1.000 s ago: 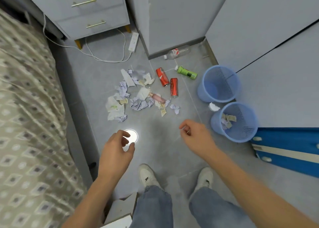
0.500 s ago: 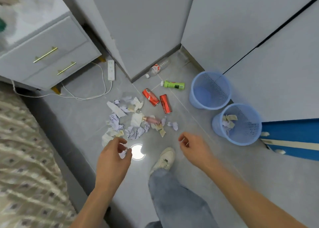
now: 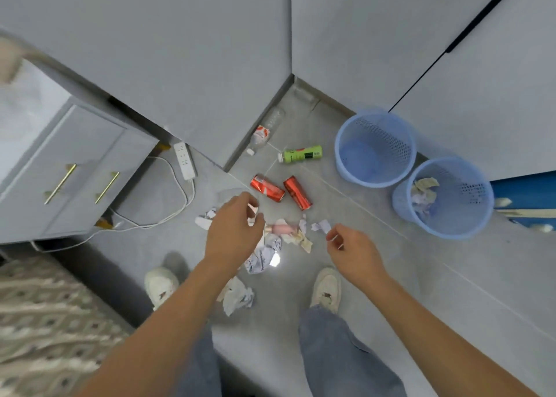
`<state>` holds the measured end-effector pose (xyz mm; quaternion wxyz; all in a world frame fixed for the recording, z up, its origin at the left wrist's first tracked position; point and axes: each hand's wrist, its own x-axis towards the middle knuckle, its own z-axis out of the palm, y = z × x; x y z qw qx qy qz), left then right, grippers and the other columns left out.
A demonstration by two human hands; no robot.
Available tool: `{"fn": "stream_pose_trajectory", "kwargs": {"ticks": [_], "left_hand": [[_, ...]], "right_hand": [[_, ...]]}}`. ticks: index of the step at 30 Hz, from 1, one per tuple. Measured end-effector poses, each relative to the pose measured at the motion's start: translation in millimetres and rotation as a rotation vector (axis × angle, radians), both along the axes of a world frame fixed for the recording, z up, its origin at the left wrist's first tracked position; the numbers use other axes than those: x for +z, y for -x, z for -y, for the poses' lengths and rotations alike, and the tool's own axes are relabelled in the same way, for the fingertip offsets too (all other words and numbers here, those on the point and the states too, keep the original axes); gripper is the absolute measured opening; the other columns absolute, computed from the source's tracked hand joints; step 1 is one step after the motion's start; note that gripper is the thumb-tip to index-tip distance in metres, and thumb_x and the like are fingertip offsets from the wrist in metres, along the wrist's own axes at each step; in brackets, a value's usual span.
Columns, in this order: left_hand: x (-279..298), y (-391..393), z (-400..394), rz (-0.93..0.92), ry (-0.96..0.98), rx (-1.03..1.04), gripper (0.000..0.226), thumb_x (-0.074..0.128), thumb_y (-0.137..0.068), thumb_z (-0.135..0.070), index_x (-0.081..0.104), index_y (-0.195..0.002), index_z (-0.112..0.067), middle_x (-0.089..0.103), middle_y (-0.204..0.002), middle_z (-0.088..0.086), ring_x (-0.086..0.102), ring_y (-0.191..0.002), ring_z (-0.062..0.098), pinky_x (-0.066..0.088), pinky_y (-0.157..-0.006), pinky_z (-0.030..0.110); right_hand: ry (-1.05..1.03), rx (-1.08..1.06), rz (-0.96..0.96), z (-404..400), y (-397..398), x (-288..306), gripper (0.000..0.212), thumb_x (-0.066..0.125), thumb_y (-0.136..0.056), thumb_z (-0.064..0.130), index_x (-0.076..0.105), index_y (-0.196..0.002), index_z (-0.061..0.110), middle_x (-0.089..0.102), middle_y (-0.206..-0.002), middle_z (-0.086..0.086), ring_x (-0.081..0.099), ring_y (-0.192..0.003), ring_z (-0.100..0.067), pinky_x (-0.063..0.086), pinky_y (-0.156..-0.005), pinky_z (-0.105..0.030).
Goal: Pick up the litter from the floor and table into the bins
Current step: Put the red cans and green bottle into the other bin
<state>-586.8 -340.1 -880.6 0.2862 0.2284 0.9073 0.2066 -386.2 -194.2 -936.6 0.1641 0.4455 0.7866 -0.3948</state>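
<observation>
Crumpled paper scraps lie on the grey floor between my feet. Just beyond them are two red cans, a green bottle and a clear plastic bottle. My left hand hovers over the paper pile, fingers loosely curled and apart, holding nothing. My right hand hangs just right of the pile, thumb and fingers slightly apart, empty. Two blue mesh bins stand at the right: the far bin looks empty, the near bin holds some crumpled paper.
A grey nightstand with gold handles stands at the left, with a white power strip and cables on the floor beside it. Grey cabinet walls close the back. A patterned bedspread fills the lower left. A blue box sits far right.
I have stepped forward, so the litter now lies between my feet. Both hands have moved out over the paper pile and stay empty.
</observation>
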Motion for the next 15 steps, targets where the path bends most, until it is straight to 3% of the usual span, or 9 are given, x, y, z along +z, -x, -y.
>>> {"fn": "stream_pose_trajectory", "kwargs": {"ticks": [4,7,10,15], "left_hand": [[-68.6,36.8,-17.0,0.048,0.070,-0.146,0.017,0.060,-0.090,-0.027,0.059,-0.106,-0.026,0.062,-0.091,-0.006,0.060,-0.091,0.018,0.052,-0.077,0.037],[-140.8,71.6,-23.6,0.074,0.166,-0.281,0.026,0.061,-0.089,-0.024,0.061,-0.115,-0.018,0.065,-0.104,0.004,0.061,-0.100,0.027,0.052,-0.084,0.041],[-225.0,101.6,-24.1,0.046,0.242,-0.452,0.040,0.063,-0.089,-0.024,0.057,-0.127,-0.017,0.060,-0.121,0.011,0.056,-0.115,0.033,0.050,-0.093,0.046],[-355.7,136.0,-26.9,-0.081,0.255,-0.708,0.065,0.067,-0.090,-0.036,0.041,-0.149,-0.026,0.042,-0.148,0.008,0.041,-0.132,0.033,0.048,-0.101,0.052]], "right_hand": [[0.013,-0.092,-0.014,15.1,23.1,-43.6,0.007,0.062,-0.088,0.020,0.066,-0.093,0.021,0.070,-0.090,-0.001,0.066,-0.082,-0.024,0.056,-0.077,-0.039],[0.001,-0.156,-0.046,17.5,49.4,-97.8,0.016,0.064,-0.087,0.017,0.066,-0.102,0.017,0.068,-0.101,-0.004,0.065,-0.093,-0.026,0.052,-0.083,-0.037],[-0.066,-0.203,-0.047,14.2,78.5,-170.4,0.033,0.068,-0.086,0.016,0.064,-0.118,0.013,0.063,-0.116,-0.010,0.062,-0.106,-0.030,0.050,-0.091,-0.040],[-0.116,-0.208,0.054,15.4,107.5,-305.8,0.056,0.070,-0.084,0.019,0.049,-0.135,0.013,0.049,-0.130,-0.016,0.053,-0.114,-0.041,0.049,-0.095,-0.051]]}}
